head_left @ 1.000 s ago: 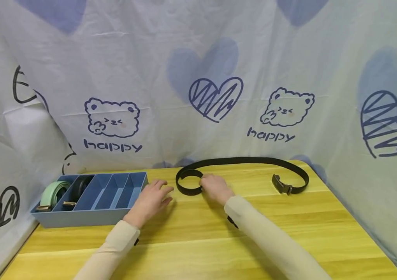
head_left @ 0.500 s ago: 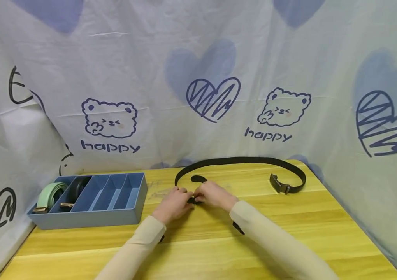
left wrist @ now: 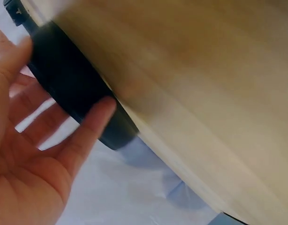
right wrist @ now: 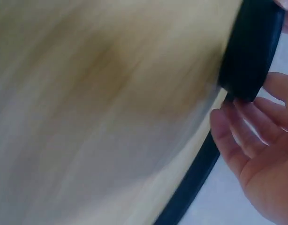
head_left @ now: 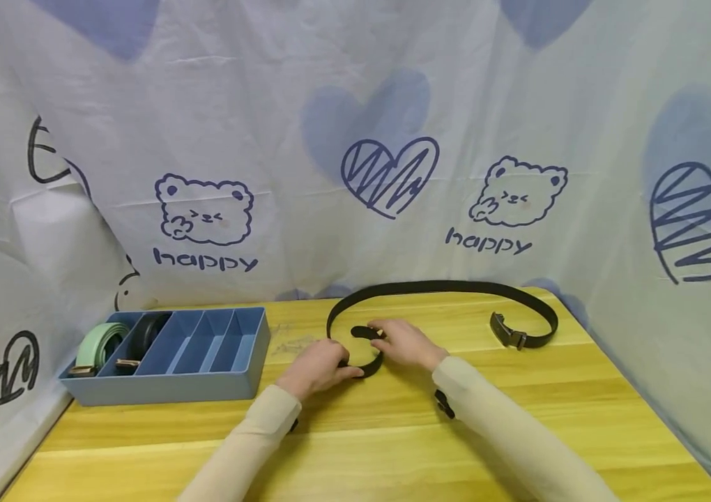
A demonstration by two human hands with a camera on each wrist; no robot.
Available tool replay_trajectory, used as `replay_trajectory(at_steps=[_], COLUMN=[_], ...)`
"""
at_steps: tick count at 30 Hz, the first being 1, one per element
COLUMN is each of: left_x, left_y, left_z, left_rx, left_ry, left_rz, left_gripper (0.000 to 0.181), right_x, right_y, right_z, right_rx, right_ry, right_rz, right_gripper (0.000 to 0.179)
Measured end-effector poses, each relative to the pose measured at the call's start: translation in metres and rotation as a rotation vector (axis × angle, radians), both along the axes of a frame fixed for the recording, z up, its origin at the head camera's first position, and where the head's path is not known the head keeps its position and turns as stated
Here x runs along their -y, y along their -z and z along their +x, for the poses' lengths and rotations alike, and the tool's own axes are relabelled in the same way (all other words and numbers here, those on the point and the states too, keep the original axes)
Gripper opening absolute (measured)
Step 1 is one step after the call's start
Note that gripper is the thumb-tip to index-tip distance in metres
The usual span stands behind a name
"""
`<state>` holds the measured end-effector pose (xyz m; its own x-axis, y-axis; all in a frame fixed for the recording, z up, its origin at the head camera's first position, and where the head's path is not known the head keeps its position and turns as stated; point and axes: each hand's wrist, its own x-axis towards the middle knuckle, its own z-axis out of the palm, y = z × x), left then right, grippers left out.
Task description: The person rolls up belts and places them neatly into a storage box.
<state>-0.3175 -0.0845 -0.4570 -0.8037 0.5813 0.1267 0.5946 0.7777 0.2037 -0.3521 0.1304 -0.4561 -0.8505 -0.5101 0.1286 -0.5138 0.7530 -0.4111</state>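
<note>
A long black belt (head_left: 443, 286) lies on edge on the wooden table, its metal buckle (head_left: 514, 338) at the right. Its free end curves into a small coil (head_left: 369, 368) between both hands. My left hand (head_left: 318, 364) holds the coil's left side, thumb across the front. In the left wrist view, its fingers spread round the dark band (left wrist: 69, 70). From the right, my right hand (head_left: 408, 341) grips the coil near the belt's rounded tip (head_left: 363, 332). The right wrist view has its fingertips against the band (right wrist: 252, 51).
A blue divided box (head_left: 161, 390) stands on the left of the table (head_left: 355, 446). It holds a rolled mint-green belt (head_left: 101, 343) and a rolled black belt (head_left: 145, 336) in its left compartments. A patterned white curtain (head_left: 305, 230) hangs behind the table.
My left hand has come right from beside the box onto the coil. The coil has moved nearer and opened out, and my right hand has shifted slightly right with it.
</note>
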Motion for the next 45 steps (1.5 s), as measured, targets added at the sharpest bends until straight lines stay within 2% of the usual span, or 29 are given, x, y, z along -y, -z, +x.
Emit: replay_trajectory(at_steps=[4,7,10,14,16,20,23,25,30,35,39,42,45], left_x=[0.0,-0.002,-0.009,-0.023,-0.03,-0.038,-0.041,-0.04,-0.037,-0.037,-0.04,-0.04,-0.04], left_y=[0.0,-0.002,-0.007,-0.011,-0.009,-0.005,-0.002,-0.002,-0.003,-0.004,-0.001,0.001,0.001], left_z=[-0.001,0.002,0.007,0.014,0.017,0.017,0.015,0.014,0.01,0.007,0.006,0.006,0.005], left_rx=[0.007,-0.017,-0.023,-0.019,-0.036,-0.033,-0.022,-0.024,-0.042,0.014,0.048,0.05,0.048], left_ry=[0.01,-0.031,-0.054,-0.03,-0.048,-0.157,-0.199,-0.198,-0.169,-0.113,-0.071,-0.055,-0.052], left_rz=[0.023,-0.028,-0.099,-0.147,-0.152,-0.143,-0.14,-0.133,-0.083,-0.074,-0.094,-0.097,-0.087], left_gripper=[0.051,0.053,0.044,0.031,0.038,0.062,0.076,0.078,0.053,0.037,0.034,0.029,0.022], right_x=[0.004,0.006,0.008,0.011,0.013,0.012,0.008,0.005,-0.001,-0.006,-0.009,-0.012,-0.017], right_y=[-0.001,0.001,0.001,0.001,0.003,0.006,0.004,0.002,-0.005,-0.005,-0.005,-0.007,-0.01], right_z=[-0.003,-0.002,0.0,0.0,-0.001,0.0,0.001,0.002,0.001,-0.002,-0.001,0.002,0.004], right_rx=[-0.005,-0.031,-0.064,-0.086,-0.081,-0.041,-0.003,0.023,0.045,0.051,0.103,0.145,0.201], right_ry=[0.045,0.054,0.042,0.022,0.014,0.004,-0.013,-0.035,-0.125,-0.199,-0.21,-0.2,-0.194], right_rz=[-0.015,0.005,0.028,0.039,0.035,0.033,0.01,-0.005,-0.008,0.028,0.036,0.006,-0.044], right_gripper=[0.032,0.028,0.028,0.03,0.03,0.034,0.034,0.034,0.032,0.028,0.025,0.022,0.027])
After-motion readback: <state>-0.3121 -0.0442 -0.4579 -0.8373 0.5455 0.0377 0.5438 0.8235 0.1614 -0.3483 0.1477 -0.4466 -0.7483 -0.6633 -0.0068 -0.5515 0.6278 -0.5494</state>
